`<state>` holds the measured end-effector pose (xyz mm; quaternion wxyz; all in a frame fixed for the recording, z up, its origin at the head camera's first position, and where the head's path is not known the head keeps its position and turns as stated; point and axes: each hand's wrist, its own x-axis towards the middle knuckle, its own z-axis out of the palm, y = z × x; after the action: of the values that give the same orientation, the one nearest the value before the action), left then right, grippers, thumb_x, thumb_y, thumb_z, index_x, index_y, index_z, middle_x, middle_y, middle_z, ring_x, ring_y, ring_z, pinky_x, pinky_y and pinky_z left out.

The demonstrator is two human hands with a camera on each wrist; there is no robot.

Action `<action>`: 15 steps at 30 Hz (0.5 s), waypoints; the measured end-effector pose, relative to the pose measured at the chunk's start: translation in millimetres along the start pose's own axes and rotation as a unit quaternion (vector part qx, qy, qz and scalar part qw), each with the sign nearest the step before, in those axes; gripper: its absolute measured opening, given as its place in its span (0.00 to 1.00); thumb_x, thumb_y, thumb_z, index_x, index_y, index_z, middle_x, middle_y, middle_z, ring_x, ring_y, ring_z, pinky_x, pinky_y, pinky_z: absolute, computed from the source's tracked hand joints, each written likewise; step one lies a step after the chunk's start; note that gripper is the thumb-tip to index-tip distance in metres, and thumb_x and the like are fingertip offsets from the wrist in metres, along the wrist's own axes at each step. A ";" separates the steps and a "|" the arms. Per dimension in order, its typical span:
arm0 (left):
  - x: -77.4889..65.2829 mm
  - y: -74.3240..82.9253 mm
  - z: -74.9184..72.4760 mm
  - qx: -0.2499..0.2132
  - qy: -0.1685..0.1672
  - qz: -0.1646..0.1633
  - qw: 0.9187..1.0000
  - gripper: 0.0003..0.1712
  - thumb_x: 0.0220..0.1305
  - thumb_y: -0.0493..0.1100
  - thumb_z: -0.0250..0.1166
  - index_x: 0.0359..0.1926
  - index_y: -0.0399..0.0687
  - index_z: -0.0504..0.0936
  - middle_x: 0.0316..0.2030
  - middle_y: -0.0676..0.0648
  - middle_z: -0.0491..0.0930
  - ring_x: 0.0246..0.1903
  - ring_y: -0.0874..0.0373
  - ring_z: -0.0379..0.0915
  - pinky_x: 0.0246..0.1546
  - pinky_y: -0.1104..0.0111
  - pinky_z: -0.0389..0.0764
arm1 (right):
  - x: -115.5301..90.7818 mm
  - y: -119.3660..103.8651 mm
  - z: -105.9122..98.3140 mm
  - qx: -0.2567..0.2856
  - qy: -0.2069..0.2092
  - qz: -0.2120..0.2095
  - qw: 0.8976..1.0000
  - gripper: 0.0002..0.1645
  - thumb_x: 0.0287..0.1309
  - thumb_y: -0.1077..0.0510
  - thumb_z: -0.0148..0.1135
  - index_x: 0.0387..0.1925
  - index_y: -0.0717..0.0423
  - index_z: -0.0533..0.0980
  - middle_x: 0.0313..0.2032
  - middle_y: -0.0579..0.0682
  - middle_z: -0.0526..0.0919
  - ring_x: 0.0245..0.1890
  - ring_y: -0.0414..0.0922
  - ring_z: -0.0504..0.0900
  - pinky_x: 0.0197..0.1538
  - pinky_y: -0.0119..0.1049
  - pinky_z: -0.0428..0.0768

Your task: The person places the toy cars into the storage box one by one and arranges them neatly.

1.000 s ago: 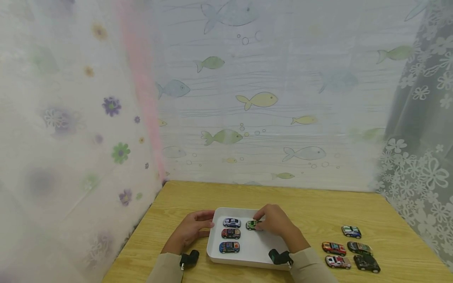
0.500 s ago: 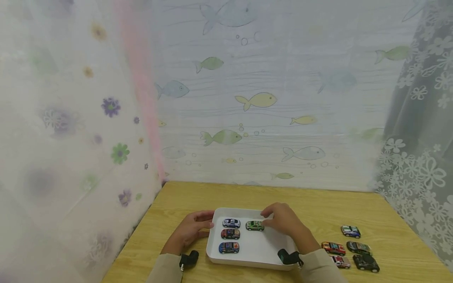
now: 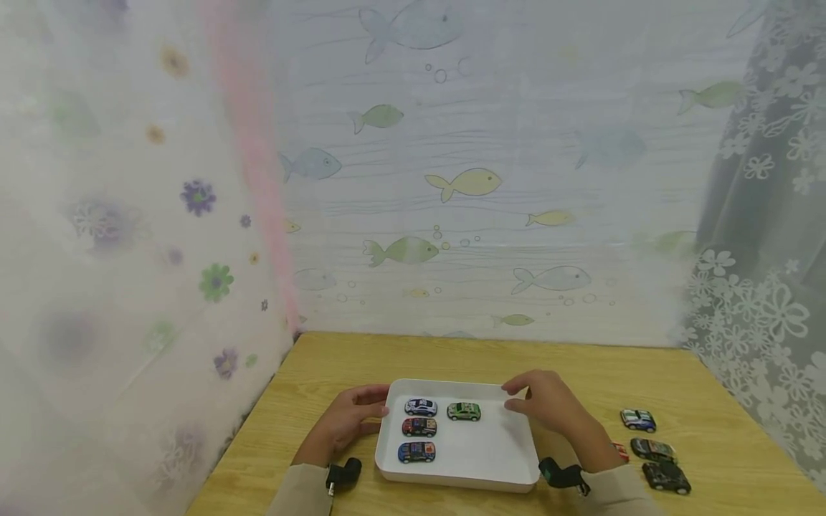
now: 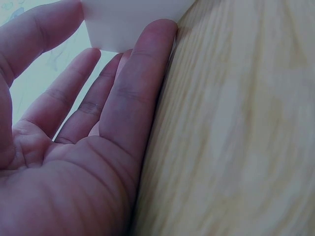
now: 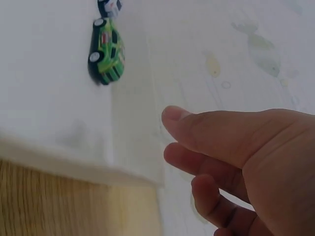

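Observation:
A white tray lies on the wooden table. My left hand rests at its left side, fingertips and thumb against the outer wall; the left wrist view shows its fingers nearly straight. Inside the tray, a white-and-blue toy car, a dark red toy car and a blue toy car form a column at left. A green toy car sits right of the white-and-blue one. My right hand hovers over the tray's right edge, holding nothing, fingers loosely bent, thumb and forefinger apart.
Right of the tray on the table are more toy cars: a white one with green and blue, a dark patterned one, a black one and a red one partly behind my right arm. A fish-print curtain hangs behind.
My right hand has released the green toy car and moved right to the tray's edge; the car stays in the tray. Its sleeve now covers some loose cars. My left hand has stayed put.

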<state>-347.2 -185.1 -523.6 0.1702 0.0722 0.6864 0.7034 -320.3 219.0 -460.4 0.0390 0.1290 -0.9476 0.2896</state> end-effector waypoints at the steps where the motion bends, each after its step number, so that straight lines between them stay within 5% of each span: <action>1: -0.1 -0.3 -0.2 0.000 0.000 0.000 1.000 0.35 0.67 0.38 0.71 0.72 0.38 0.71 0.69 0.35 0.72 0.58 0.50 0.80 0.55 0.54 0.86 | -1.6 2.5 -2.1 0.002 -0.002 0.002 1.000 0.13 0.56 0.55 0.77 0.45 0.47 0.89 0.41 0.42 0.89 0.32 0.38 0.77 0.34 0.33 0.79; 15: -1.7 2.8 0.9 0.001 -0.003 0.001 1.000 0.35 0.68 0.38 0.70 0.72 0.38 0.71 0.70 0.35 0.72 0.59 0.49 0.79 0.55 0.54 0.86 | -31.3 34.3 -34.6 -0.001 -0.010 -0.012 1.000 0.12 0.59 0.52 0.75 0.45 0.46 0.89 0.44 0.42 0.90 0.34 0.38 0.76 0.30 0.31 0.76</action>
<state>-345.7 -184.9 -520.6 0.1716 0.0748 0.6865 0.7026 -299.3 272.7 -454.9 0.0335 0.1432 -0.9467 0.2867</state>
